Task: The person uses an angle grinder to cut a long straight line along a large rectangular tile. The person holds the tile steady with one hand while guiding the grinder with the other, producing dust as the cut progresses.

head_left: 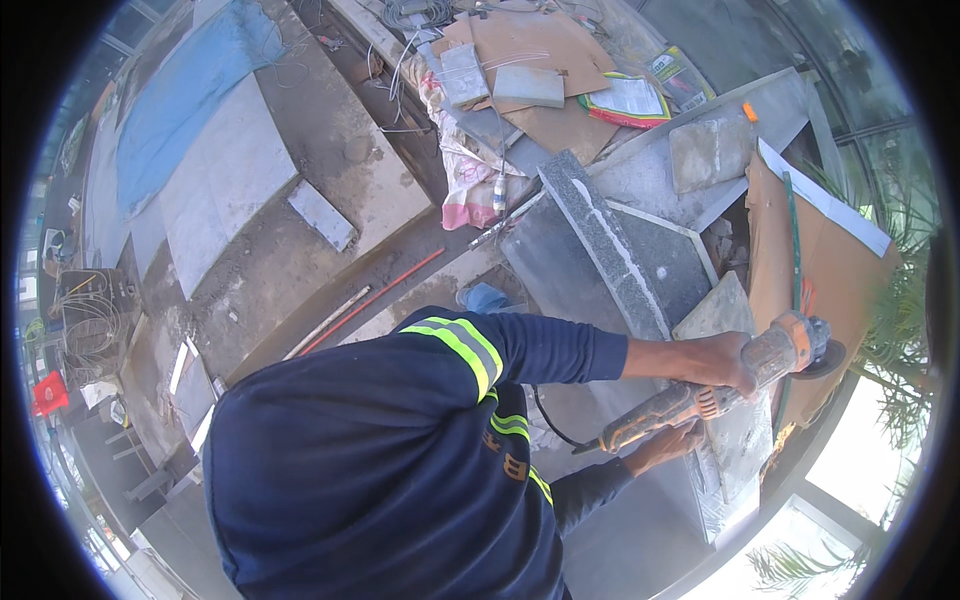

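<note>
Currently: my left hand (733, 361), wrapped around one orange-and-grey angle grinder (778, 352); my right hand (670, 446), beside its rear body, grasp indiscernible; grey stone slab (745, 432), just below the grip.

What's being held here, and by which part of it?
Angle grinder, by the front of its body, in the upper hand of the worker in navy. Lower hand: can't tell if it grips too.

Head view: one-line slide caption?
Left hand grips an orange-and-grey angle grinder near a grey slab; right hand sits close below the tool in frame.
</note>
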Tool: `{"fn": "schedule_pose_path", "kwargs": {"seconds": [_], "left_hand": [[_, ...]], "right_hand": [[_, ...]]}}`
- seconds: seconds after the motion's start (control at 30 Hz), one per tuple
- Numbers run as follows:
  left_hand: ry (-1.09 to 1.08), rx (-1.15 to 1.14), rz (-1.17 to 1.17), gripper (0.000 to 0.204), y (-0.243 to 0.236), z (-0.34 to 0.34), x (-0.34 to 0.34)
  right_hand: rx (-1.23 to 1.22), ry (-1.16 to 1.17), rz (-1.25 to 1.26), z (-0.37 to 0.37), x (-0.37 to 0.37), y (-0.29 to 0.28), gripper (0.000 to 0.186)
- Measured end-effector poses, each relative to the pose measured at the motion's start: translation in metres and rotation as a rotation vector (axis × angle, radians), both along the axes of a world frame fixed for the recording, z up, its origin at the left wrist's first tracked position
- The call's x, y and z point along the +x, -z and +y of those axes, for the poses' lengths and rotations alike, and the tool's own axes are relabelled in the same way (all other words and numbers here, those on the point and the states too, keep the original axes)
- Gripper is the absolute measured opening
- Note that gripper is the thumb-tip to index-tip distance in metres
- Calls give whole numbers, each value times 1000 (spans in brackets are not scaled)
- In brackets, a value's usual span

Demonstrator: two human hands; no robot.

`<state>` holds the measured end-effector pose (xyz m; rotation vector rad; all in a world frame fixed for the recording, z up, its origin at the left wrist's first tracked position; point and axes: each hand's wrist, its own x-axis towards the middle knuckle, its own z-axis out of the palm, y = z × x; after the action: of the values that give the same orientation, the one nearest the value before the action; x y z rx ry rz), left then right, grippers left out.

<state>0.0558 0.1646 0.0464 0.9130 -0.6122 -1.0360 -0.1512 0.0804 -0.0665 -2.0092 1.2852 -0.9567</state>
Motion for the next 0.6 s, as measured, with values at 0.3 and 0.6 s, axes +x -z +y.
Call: {"fn": "schedule_pose_path", "kwargs": {"seconds": [0.3,0.6], "left_hand": [[5,-21,6,75,-3,6,5],[21,-15,47,73,8,32,1]], "right_hand": [[156,44,-83,19,11,-21,50],[163,15,-184,26,4,-19,56]]}}
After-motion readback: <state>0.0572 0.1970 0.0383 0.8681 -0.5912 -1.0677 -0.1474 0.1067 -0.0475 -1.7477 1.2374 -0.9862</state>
